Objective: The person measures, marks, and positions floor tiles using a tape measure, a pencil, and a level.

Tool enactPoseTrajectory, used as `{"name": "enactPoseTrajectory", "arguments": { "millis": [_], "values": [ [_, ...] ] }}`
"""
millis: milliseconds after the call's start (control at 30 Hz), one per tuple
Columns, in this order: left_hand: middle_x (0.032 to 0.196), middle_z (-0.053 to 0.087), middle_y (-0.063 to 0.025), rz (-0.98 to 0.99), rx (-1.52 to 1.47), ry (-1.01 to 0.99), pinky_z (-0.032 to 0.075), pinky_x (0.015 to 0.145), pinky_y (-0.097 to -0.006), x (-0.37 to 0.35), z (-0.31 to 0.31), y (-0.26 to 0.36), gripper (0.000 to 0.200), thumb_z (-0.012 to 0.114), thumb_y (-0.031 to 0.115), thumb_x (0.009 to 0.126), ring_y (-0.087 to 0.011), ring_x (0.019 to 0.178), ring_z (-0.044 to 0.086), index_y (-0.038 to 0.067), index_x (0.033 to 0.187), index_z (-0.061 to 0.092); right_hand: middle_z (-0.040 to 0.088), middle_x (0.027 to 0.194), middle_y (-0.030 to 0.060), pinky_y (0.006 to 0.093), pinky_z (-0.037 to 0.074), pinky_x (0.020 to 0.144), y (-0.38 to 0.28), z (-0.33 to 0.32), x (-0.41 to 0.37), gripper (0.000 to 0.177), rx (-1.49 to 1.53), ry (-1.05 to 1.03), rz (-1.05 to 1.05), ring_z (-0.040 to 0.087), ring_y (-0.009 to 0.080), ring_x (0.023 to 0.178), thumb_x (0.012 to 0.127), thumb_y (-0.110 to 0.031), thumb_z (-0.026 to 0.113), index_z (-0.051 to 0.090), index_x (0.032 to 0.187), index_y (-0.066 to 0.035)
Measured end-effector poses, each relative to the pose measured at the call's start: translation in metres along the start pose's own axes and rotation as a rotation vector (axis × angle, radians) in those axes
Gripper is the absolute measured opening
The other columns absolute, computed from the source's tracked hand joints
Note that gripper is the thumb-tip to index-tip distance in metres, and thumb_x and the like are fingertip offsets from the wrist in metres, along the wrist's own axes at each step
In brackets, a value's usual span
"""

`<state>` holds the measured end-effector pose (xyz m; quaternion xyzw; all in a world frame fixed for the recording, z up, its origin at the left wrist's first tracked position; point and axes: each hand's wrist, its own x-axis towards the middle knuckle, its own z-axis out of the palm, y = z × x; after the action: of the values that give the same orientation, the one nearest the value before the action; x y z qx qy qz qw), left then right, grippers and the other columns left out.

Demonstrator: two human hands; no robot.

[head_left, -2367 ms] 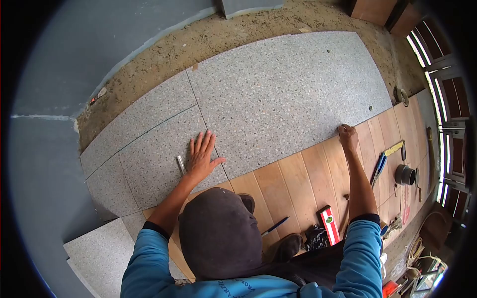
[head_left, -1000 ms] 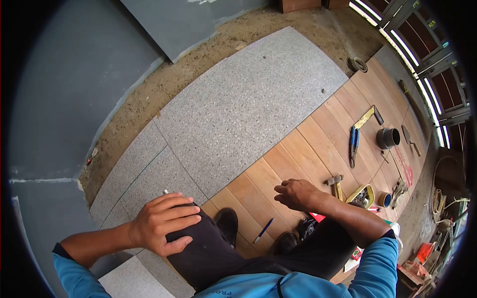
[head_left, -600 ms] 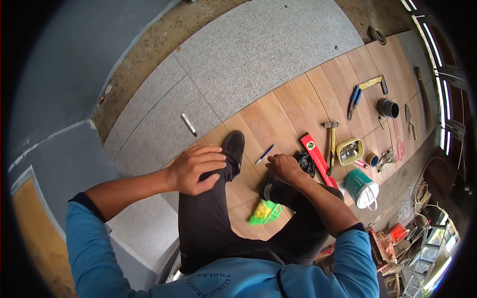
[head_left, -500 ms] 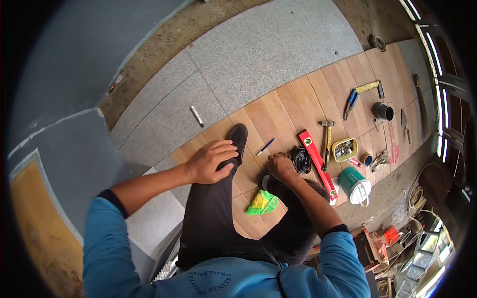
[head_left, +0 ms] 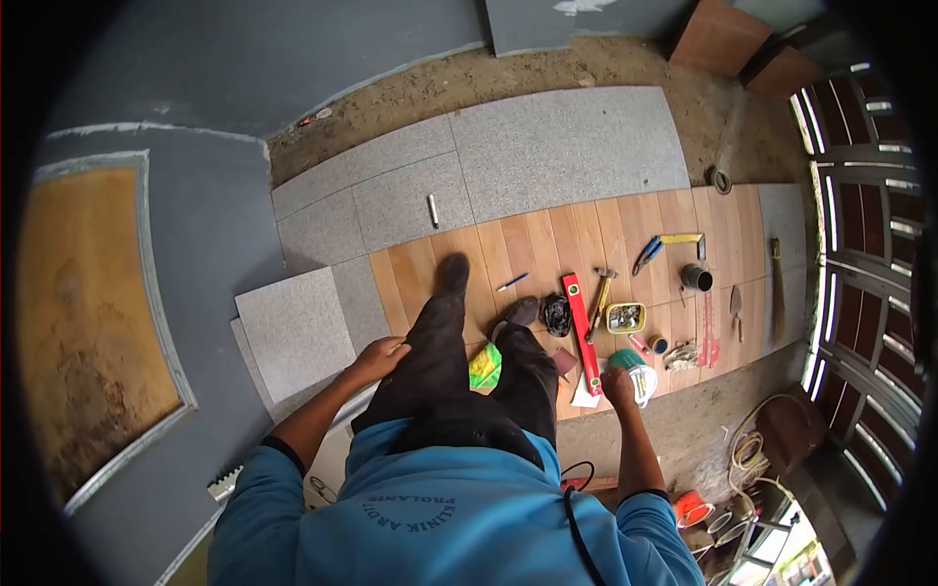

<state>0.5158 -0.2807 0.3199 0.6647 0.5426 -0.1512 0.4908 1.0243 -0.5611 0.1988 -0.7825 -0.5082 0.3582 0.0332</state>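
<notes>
My left hand lies against the side of my dark trouser leg, its fingers stretched out and empty. My right hand is curled closed and overlaps the near side of the green bucket in this view; what it holds, if anything, is hidden. Just left of it runs a red spirit level, with a hammer alongside. A black plastic bag lies by my right shoe, and a green-and-yellow bundle sits between my legs.
A marker and a pen lie on the tiled floor. Farther right are a yellow tub of small parts, pliers, a dark pipe piece and a trowel. Loose grey tiles lie at left.
I have risen from a low position, and the view is higher. My left hand has slid from the knee to the thigh; my right hand has left the right knee for the bucket.
</notes>
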Motion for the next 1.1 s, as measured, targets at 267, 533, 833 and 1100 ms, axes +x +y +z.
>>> {"name": "enactPoseTrajectory", "arguments": {
  "millis": [267,533,833,1100],
  "values": [
    [0.101,0.07,-0.0148,-0.398,-0.238,0.146,0.05,0.084,-0.0355,-0.076,-0.029,-0.094,0.039,0.057,0.037,0.093,-0.0263,0.094,0.067,0.002,0.108,0.069,0.063,0.074,0.0231,0.0501,0.053,0.066,0.022,0.019,-0.034,0.022,0.003,-0.031,-0.127,0.064,0.0427,0.071,0.081,-0.015,0.057,0.061,0.065,-0.001],
    [0.115,0.064,-0.0266,-0.334,-0.092,0.502,0.046,0.097,-0.0429,-0.102,-0.024,-0.308,0.057,0.059,0.048,0.088,-0.0386,0.113,0.059,-0.002,0.116,0.064,0.065,0.073,0.0141,0.0442,0.051,0.06,-0.066,0.0,-0.017,0.004,-0.131,-0.075,-0.477,0.064,0.0336,0.07,0.073,-0.012,0.064,0.065,0.073,-0.008],
    [0.13,0.053,-0.0242,-0.746,-0.14,0.896,0.042,0.103,-0.0481,-0.164,-0.095,-0.418,0.06,0.063,0.033,0.085,-0.0393,0.122,0.05,-0.003,0.132,0.051,0.062,0.062,0.0096,0.0313,0.048,0.044,-0.242,-0.033,-0.019,0.024,0.048,-0.279,0.048,0.058,0.0166,0.047,0.085,-0.021,0.058,0.071,0.086,0.0],
    [0.135,0.05,-0.0253,-0.788,-0.163,1.008,0.039,0.106,-0.0478,-0.171,-0.127,-0.536,0.061,0.063,0.031,0.085,-0.0389,0.128,0.045,-0.005,0.132,0.049,0.064,0.064,0.0095,0.0284,0.047,0.042,-0.317,-0.057,-0.005,0.024,0.015,-0.374,0.238,0.058,0.0149,0.048,0.086,-0.018,0.057,0.07,0.093,0.002]
  ]
}}
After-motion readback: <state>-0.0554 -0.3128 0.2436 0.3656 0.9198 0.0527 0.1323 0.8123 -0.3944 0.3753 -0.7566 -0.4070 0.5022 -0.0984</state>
